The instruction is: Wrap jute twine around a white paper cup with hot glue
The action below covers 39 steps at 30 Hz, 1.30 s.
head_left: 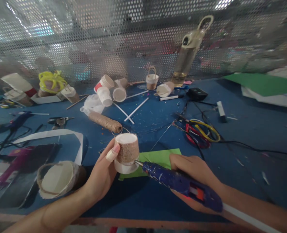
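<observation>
My left hand (104,171) holds a paper cup (126,149) upside down, its white base up and its rim down. Brown twine wraps the cup's side, and a pale bandage covers my thumb. In my right hand (194,174) is a blue glue gun (174,179), its metal tip touching the cup low on the right, where the twine meets the white rim. A white glue stick sticks out of the gun's back end. Beneath the cup and gun lies a light green paper (174,154). Just behind the cup is a roll of twine (105,122).
A cup with a handle (58,181) lies front left, near a dark phone-like slab (24,191). Scissors (201,132) and cables spread to the right. Farther back stand more cups (104,94), a bottle (185,58) and green sheets (267,84), before a perforated metal screen (133,35).
</observation>
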Available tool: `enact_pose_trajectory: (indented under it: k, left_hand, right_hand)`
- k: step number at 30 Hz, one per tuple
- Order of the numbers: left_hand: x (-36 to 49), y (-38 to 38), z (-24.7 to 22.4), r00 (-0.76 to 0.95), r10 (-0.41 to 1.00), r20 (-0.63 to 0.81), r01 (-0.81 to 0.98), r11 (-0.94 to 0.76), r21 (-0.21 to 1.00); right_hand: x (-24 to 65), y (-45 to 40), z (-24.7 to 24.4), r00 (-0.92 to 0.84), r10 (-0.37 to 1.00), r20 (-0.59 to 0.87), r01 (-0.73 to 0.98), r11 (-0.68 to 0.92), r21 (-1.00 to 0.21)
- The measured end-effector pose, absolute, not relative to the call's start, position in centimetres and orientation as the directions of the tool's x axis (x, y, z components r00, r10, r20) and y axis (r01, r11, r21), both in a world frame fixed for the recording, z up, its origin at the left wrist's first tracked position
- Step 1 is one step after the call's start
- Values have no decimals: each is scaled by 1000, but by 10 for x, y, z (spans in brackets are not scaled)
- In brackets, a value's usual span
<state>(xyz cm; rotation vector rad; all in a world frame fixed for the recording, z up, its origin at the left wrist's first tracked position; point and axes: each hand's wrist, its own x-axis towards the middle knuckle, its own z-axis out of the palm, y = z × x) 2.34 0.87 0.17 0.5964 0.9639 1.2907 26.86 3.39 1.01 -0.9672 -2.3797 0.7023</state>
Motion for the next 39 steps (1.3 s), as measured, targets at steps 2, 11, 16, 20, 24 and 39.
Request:
enact_pose_trajectory:
  k: [2, 11, 16, 20, 24, 39]
  left_hand:
    - [23, 9, 3, -15, 964, -266, -519, 220, 826]
    - [22, 12, 6, -21, 954, -299, -507, 247, 825]
    - [25, 14, 11, -40, 949, -311, -549, 239, 801]
    - [27, 15, 14, -42, 937, -347, -574, 261, 776]
    - [28, 13, 13, 34, 928, -371, -579, 321, 750]
    - [34, -1, 5, 349, 909, -228, -478, 382, 791]
  right_hand:
    - [269, 34, 10, -637, 736, 229, 498, 620, -606]
    - [269, 35, 10, -615, 752, 237, 459, 586, -668]
    - [271, 39, 13, -599, 765, 238, 399, 542, -740]
    - [267, 39, 12, -511, 819, 261, 317, 461, -829]
    - [255, 37, 6, -349, 902, 255, 185, 333, -925]
    - [245, 52, 4, -514, 857, 32, 26, 53, -998]
